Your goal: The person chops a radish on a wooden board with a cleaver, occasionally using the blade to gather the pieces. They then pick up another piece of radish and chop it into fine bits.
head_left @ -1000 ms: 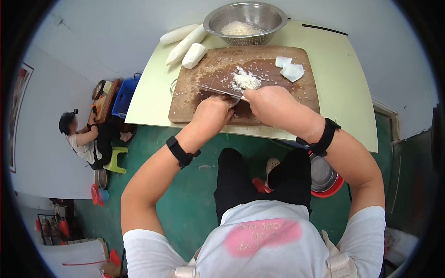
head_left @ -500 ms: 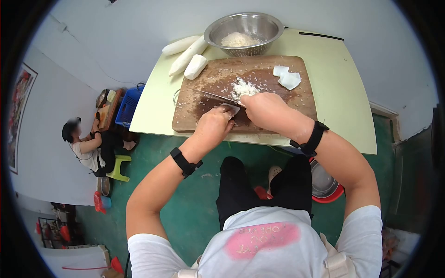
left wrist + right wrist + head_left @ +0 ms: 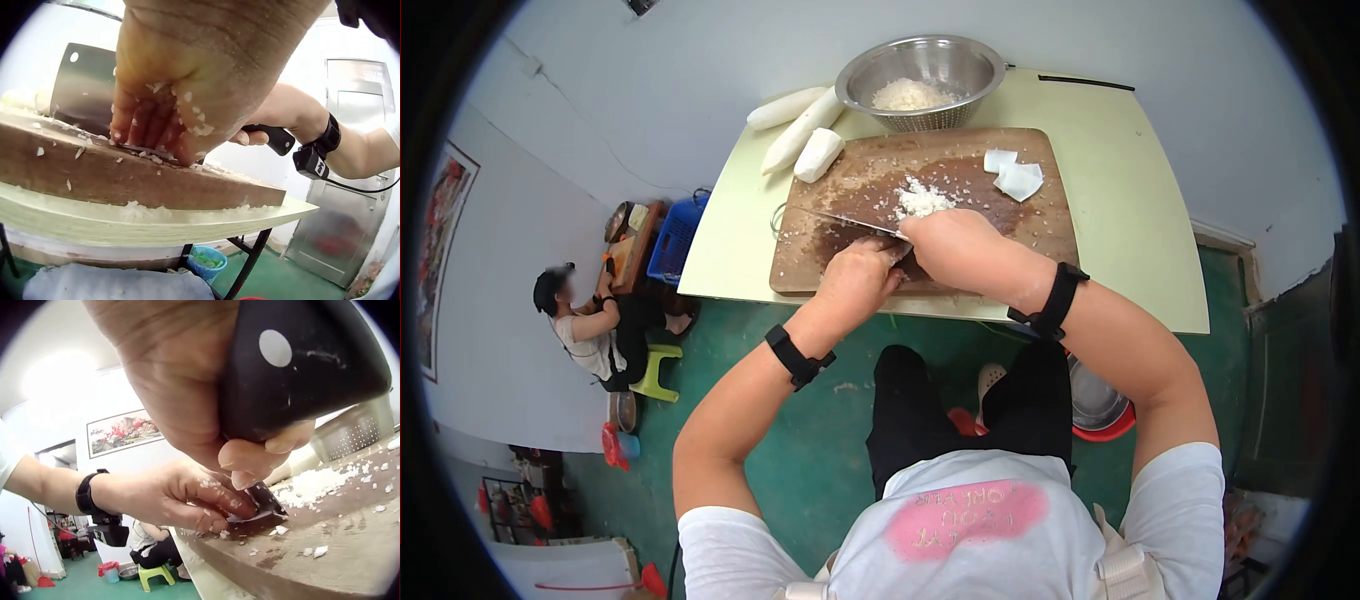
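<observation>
In the head view, my right hand [image 3: 960,250] grips the black handle [image 3: 300,369] of a cleaver [image 3: 84,84], its blade pointing left across the wooden cutting board [image 3: 1040,235]. Close beside the blade, my left hand [image 3: 855,280] has its fingers bent down, holding a thin white radish slice [image 3: 250,517] against the board near its front edge. Most of that slice is hidden under the fingers. White bits cling to the left palm and fingers. A heap of finely chopped radish [image 3: 922,198] lies just beyond the blade.
Two flat radish slices [image 3: 1020,180] lie at the board's right. Behind it stands a steel colander [image 3: 925,118] with shredded white pieces inside. Long peeled radishes [image 3: 805,130] and a cut chunk [image 3: 818,155] sit at the back left. Another person [image 3: 590,325] sits far left on a green stool.
The head view has tilted, so the table sits lower in frame. Both hands stay at the board's front; the cleaver's blade has shifted slightly beside the left fingers.
</observation>
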Demonstrator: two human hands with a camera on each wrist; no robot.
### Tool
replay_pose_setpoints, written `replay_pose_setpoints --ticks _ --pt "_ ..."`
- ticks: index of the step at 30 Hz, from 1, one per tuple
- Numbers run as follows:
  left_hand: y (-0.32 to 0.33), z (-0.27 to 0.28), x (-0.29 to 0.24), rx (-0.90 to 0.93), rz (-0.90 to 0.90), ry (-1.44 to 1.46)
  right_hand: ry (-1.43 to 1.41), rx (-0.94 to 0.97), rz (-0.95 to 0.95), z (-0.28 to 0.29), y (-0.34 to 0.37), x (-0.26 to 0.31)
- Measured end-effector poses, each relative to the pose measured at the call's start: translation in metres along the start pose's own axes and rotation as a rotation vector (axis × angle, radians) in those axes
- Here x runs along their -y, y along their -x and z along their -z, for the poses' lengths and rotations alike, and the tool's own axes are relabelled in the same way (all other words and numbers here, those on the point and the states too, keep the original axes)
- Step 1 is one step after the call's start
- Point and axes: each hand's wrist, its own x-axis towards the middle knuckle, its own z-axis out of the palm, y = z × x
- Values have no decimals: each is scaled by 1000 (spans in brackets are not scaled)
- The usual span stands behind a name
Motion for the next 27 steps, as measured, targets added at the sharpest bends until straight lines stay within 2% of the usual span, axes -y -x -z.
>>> replay_pose_setpoints --ticks 2,4,14,16,19,27 --pt "4 -7 2 -87 -9 30 -7 21 -16 0 1 0" --pt "6 -8 2 -91 -4 20 36 -39 0 -2 6 -4" --pt "6 -10 7 -82 -51 11 53 -10 10 2 9 0" --pt "6 -7 4 -76 -34 14 68 145 -55 12 4 6" --pt "5 -7 4 -58 -32 26 30 76 -63 2 -6 6" --pt "8 -7 3 -57 -15 43 95 59 -50 3 2 7"
